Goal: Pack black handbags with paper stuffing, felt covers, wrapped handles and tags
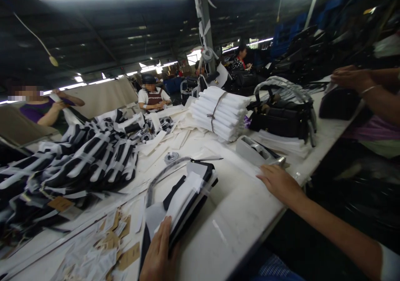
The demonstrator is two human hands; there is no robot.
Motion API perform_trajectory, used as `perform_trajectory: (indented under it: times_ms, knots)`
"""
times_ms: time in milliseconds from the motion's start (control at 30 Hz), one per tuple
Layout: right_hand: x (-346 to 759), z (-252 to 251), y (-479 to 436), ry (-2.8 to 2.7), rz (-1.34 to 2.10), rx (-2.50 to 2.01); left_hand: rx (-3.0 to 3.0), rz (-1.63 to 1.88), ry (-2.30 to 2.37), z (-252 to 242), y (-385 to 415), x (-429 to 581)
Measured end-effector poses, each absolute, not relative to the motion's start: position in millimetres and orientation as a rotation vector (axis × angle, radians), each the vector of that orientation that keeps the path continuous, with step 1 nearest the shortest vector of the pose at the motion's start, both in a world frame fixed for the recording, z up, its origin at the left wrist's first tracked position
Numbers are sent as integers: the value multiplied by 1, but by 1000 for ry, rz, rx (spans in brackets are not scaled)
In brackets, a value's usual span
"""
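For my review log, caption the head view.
Left hand on a partly wrapped dark bag, right hand by a tape dispenser.

Black bag [188, 197], partly white-wrapped, aslant on table [231, 218] near grey tape dispenser [254, 151].

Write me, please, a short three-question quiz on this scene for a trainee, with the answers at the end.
1. Which hand touches the wrapped bag?
2. True or false: the white bundle has nothing tied around it.
3. What is nearest the right hand? A) brown tags; B) tape dispenser; C) white bundle.

Key:
1. The left hand.
2. False; a dark tie goes around it.
3. B.
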State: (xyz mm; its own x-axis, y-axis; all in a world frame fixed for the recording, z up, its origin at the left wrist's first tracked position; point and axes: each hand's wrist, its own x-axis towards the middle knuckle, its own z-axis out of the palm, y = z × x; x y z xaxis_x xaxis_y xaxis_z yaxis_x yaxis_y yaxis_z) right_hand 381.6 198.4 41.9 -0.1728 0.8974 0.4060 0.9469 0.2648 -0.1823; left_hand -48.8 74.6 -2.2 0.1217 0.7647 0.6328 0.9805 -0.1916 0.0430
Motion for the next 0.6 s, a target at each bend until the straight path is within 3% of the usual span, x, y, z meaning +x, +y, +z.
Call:
perform_trajectory:
  times_ms: [300,433,600]
  knots:
    - [381,49,208,-2183,-189,-1799,-2024,-724,-1750,-4,75,-45]
    - [367,59,208,-2203,-165,-1626,-2007,-729,-1777,-3,73,-43]
    - [321,57,166,-2322,225,-1334,-1954,-774,-1814,-3,73,-41]
